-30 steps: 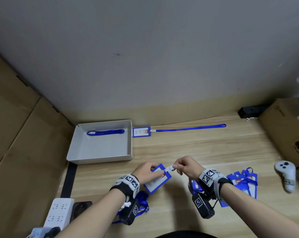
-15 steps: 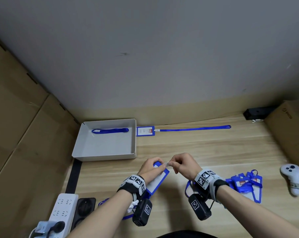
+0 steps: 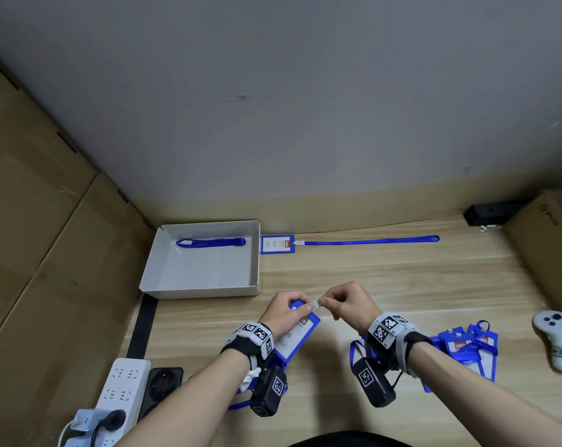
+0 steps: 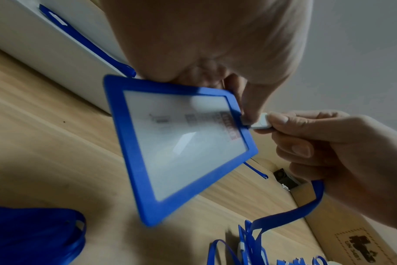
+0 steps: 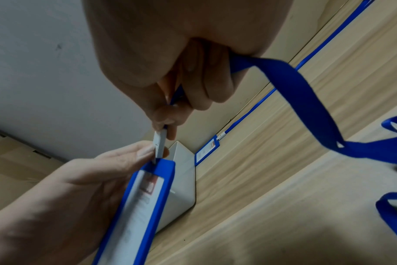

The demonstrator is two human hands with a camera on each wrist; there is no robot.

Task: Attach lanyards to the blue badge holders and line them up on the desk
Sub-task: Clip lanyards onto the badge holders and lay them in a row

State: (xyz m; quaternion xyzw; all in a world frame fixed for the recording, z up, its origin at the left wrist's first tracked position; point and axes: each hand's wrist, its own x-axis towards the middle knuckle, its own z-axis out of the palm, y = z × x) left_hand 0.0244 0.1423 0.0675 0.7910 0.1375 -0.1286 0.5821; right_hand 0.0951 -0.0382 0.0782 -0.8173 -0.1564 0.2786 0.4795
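My left hand (image 3: 286, 312) grips a blue badge holder (image 3: 297, 338) by its top edge, tilted above the desk (image 3: 369, 285); its clear window (image 4: 184, 141) shows in the left wrist view. My right hand (image 3: 347, 303) pinches the white clip (image 3: 315, 305) of a blue lanyard (image 5: 301, 93) at the holder's top slot (image 5: 158, 161). The clip (image 4: 260, 123) touches the holder's edge. The strap trails from my right palm down to the desk. One finished badge (image 3: 278, 244) with its lanyard (image 3: 369, 241) stretched right lies by the back wall.
A white tray (image 3: 253, 269) at the back left holds one folded lanyard (image 3: 210, 242). Several loose holders (image 3: 466, 350) lie at the right, and more lanyards (image 4: 34, 233) under my left wrist. A white controller (image 3: 555, 338), cardboard box (image 3: 550, 246) and power strip (image 3: 124, 391) border the desk.
Both hands have lifted slightly and stayed together, the clip staying at the holder's top edge. The head view shifted a little to the left.
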